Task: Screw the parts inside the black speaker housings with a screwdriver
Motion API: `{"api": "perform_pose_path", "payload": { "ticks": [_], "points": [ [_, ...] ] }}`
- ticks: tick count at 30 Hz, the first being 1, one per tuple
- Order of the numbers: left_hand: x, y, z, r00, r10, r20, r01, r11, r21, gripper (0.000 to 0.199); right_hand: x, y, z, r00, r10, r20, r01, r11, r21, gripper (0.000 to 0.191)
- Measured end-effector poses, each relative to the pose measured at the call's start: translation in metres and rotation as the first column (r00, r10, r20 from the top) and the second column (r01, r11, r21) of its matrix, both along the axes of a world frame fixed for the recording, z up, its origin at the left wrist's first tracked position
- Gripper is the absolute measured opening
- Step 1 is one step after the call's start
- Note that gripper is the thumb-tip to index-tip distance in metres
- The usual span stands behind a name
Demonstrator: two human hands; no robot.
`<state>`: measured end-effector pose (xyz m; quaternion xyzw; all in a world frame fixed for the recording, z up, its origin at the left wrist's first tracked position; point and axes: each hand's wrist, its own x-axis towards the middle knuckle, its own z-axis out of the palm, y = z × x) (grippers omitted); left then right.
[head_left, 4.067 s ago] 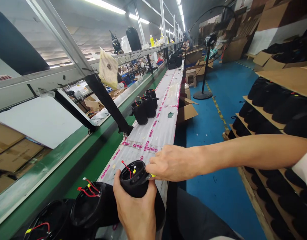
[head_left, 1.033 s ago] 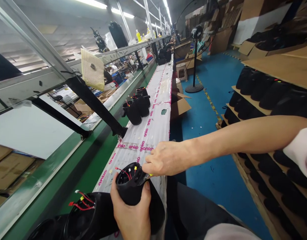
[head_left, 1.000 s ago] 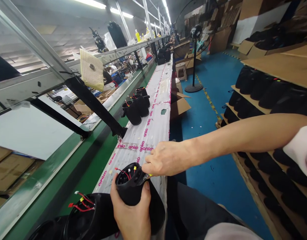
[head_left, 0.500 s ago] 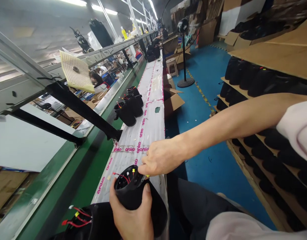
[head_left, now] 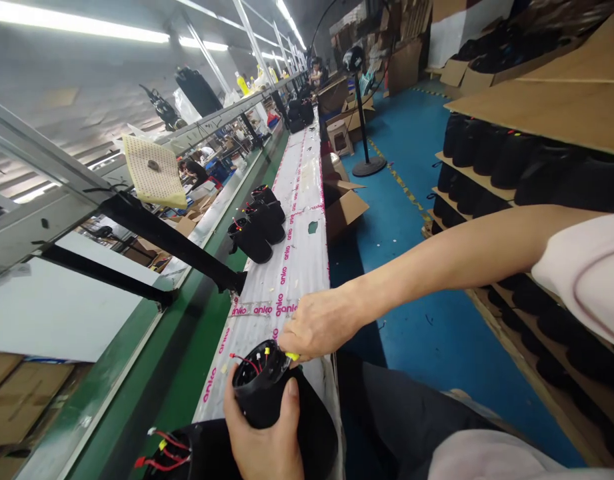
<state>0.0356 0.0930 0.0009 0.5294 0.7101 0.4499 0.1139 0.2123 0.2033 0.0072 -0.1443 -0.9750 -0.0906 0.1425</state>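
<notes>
My left hand (head_left: 264,440) wraps around a black cylindrical speaker housing (head_left: 259,400), thumb on the near side and fingers on the far side. Its open top faces up, tilted, and thin red wires with red, white and yellow connectors stick out of it. At the right of the rim, my right hand (head_left: 317,323) is closed on a small yellow tool (head_left: 293,357); its shape is mostly hidden by the fingers. A second black housing (head_left: 209,443) with wires coming out lies at the lower left, beside my left hand.
Several black housings (head_left: 259,230) stand farther along the white-wrapped bench (head_left: 299,267). To the left runs a green conveyor (head_left: 187,373) beneath a black strut (head_left: 171,240). Stacked housings on cardboard layers (head_left: 517,153) stand at right. A fan (head_left: 359,113) stands on the blue floor.
The view has tilted slightly, so the scene sits a little lower near the hands. More of the yellow tool shows beneath my right hand. My left hand keeps its hold on the housing.
</notes>
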Motion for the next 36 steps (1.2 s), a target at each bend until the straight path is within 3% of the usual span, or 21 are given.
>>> {"api": "perform_pose_path", "payload": {
  "ticks": [8, 11, 16, 19, 23, 28, 36],
  "points": [
    [-0.009, 0.004, -0.004, 0.999, -0.044, 0.004, 0.044, 0.999, 0.005, 0.082, -0.004, -0.004, 0.006, 1.0, -0.014, 0.007, 0.014, 0.999, -0.042, 0.036],
    [-0.009, 0.002, -0.003, 0.998, -0.058, 0.014, 0.058, 0.998, 0.015, 0.079, -0.006, -0.002, 0.0, 1.0, -0.003, -0.012, 0.003, 0.999, -0.038, 0.036],
    [-0.017, 0.002, -0.01, 0.985, -0.115, 0.127, 0.112, 0.993, 0.031, 0.074, -0.008, 0.002, -0.018, 0.968, 0.042, -0.248, -0.071, 0.992, -0.107, 0.026],
    [-0.023, 0.003, -0.015, 0.97, -0.104, 0.22, 0.102, 0.995, 0.019, 0.073, -0.008, 0.001, -0.013, 0.936, -0.05, -0.35, 0.0, 0.99, -0.14, 0.03],
    [-0.02, 0.004, -0.012, 0.981, -0.098, 0.168, 0.097, 0.995, 0.015, 0.075, 0.0, -0.003, 0.003, 0.95, -0.168, -0.262, 0.122, 0.976, -0.181, 0.034],
    [-0.006, 0.004, -0.004, 0.989, -0.019, 0.143, 0.019, 1.0, 0.004, 0.075, 0.007, -0.014, 0.013, 0.99, -0.099, -0.103, 0.081, 0.982, -0.172, 0.033],
    [0.012, 0.001, 0.001, 0.989, 0.076, 0.123, -0.073, 0.997, -0.029, 0.087, 0.008, -0.021, 0.018, 0.994, -0.105, -0.018, 0.104, 0.993, -0.05, 0.032]
  ]
}}
